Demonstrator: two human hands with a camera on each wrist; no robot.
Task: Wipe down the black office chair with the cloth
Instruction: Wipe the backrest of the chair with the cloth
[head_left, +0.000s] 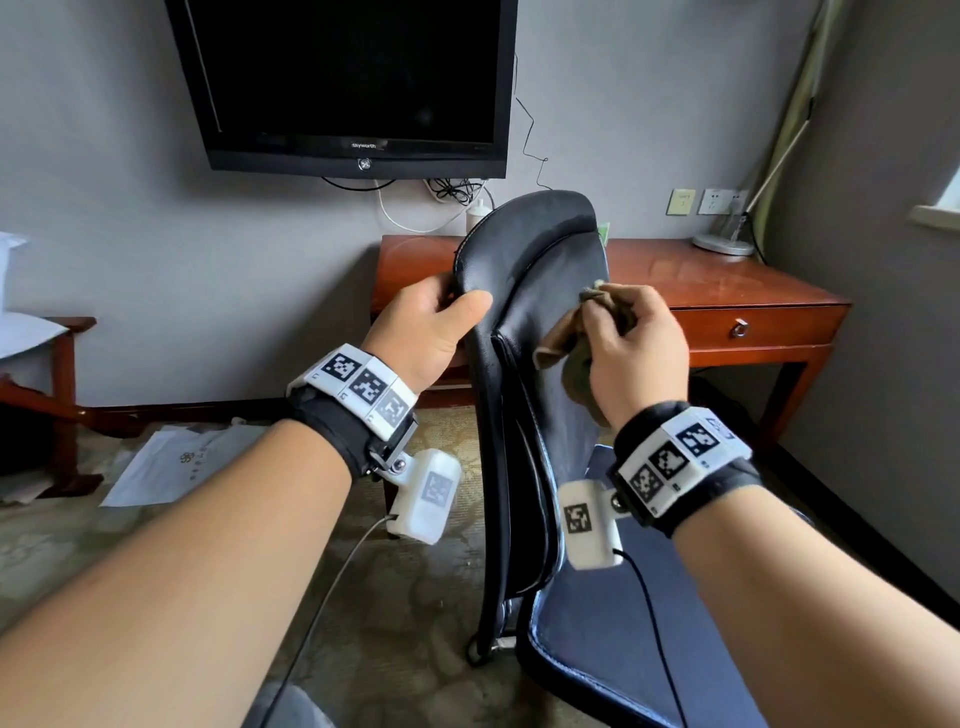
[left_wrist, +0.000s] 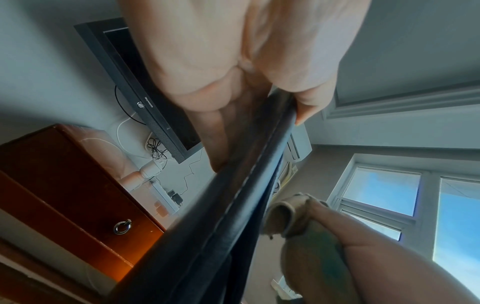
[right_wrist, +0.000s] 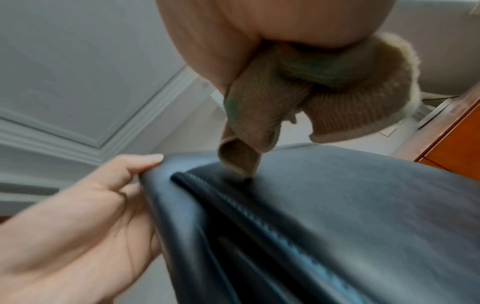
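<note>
My forearms fill the bottom of the head view, each wrist strapped with a marker band. Between them, low and right of centre, the chair (head_left: 540, 332) stands side-on, its seat (head_left: 623, 649) at the lower right and its backrest rising to mid-frame.

My left hand (head_left: 426, 327) clamps the backrest's left edge at centre frame: thumb on the near face, fingers curled round behind. The left wrist view shows the thumb (left_wrist: 309, 107) pressed on the edge from one side and the fingers (left_wrist: 221, 131) lying along the other.

My right hand (head_left: 634, 353), just right of centre, is closed round the bunched tan cloth (head_left: 566, 353). The cloth sits against the backrest's near face, level with my left hand. In the right wrist view a folded corner of the cloth (right_wrist: 241, 160) hangs down and touches the leather beside the piped seam (right_wrist: 233, 203).

Behind the chair, from centre to right, stands a wooden desk (head_left: 727, 291) with a ring-pull drawer (head_left: 740, 328). A lamp base (head_left: 723, 244) sits on its far right corner. A dark TV (head_left: 343, 83) hangs on the wall at upper centre, cables below it. Papers (head_left: 171, 462) lie on the floor at left.
</note>
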